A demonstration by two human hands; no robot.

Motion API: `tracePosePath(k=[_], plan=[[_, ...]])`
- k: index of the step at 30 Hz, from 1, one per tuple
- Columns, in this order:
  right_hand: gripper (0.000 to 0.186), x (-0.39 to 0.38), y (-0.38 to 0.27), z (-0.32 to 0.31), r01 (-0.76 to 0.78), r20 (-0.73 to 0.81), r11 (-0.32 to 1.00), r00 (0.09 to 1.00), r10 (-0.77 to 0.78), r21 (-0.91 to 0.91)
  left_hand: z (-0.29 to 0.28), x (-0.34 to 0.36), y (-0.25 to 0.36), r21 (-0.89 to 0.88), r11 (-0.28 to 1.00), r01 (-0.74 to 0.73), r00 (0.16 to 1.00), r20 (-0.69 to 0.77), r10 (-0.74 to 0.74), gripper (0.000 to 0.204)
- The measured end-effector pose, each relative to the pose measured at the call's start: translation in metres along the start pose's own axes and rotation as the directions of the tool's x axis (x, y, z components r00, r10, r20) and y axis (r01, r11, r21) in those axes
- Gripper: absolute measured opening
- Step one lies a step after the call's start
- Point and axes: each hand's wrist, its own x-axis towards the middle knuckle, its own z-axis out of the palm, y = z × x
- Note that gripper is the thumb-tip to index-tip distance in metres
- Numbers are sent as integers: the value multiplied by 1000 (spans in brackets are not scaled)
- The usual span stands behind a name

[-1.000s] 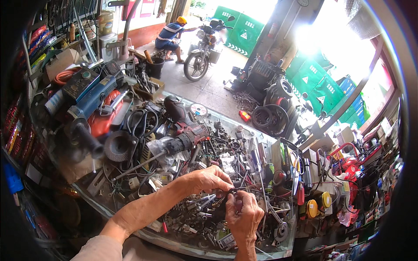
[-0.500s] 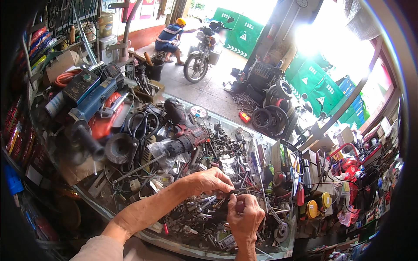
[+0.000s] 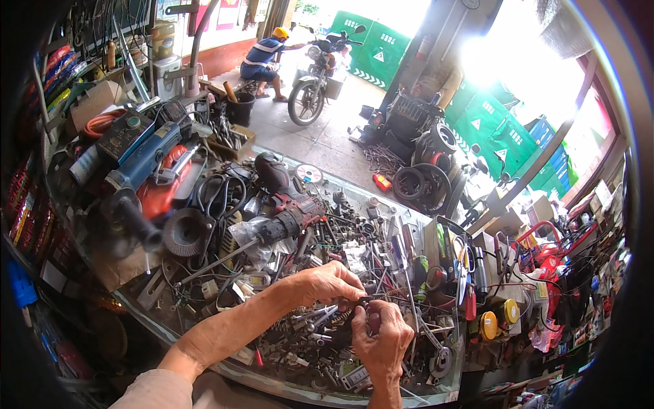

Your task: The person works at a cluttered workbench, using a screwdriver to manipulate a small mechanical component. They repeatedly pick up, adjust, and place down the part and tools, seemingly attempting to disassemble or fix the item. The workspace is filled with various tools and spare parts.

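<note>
Over the cluttered bench, my left hand (image 3: 334, 283) and my right hand (image 3: 383, 337) meet close together. The fingertips of both pinch a small dark part (image 3: 366, 300); its kind is too small and too covered to make out. Beneath and around my hands lie loose bolts, springs, sockets and other metal bits (image 3: 320, 324). A red and black cordless drill (image 3: 296, 215) with a long bit lies beyond my left hand. To the right of my right hand, a long wrench-like metal tool (image 3: 430, 335) rests among the parts.
At the left are a blue power tool (image 3: 146, 157) and a flap disc (image 3: 184, 232). Scissors (image 3: 463, 264) and yellow-lidded jars (image 3: 488, 326) stand at the right. Past the glass-topped bench (image 3: 146, 317), a person (image 3: 262, 65) crouches by a motorcycle (image 3: 315, 88); tires (image 3: 426, 183) lie nearby.
My right hand has shifted slightly up and left, and its fingers have moved a little around the small dark part. My left hand stays nearly in place.
</note>
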Motion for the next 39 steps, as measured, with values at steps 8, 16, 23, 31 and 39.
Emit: tracePosePath(k=[8, 16, 23, 31, 39], plan=[[15, -5, 8, 2, 19, 60, 992, 998, -12, -121, 2, 0, -1, -2, 1000, -13, 999, -39, 13, 19], [14, -3, 8, 5, 35, 0, 995, 999, -35, -92, -1, 3, -4, 0, 1000, 2, 1000, -13, -2, 21], [18, -5, 6, 3, 0, 31, 997, 1000, 2, -74, 1, 1, -2, 4, 1000, -11, 999, -30, 11, 18], [18, -5, 8, 5, 27, 29, 995, 999, -24, -99, 1, 3, -4, 26, 999, -37, 999, -7, 37, 21], [13, -1, -4, 2, -45, -22, 998, 999, 44, -32, 2, 3, -5, -9, 997, -72, 997, 24, 72, 23]])
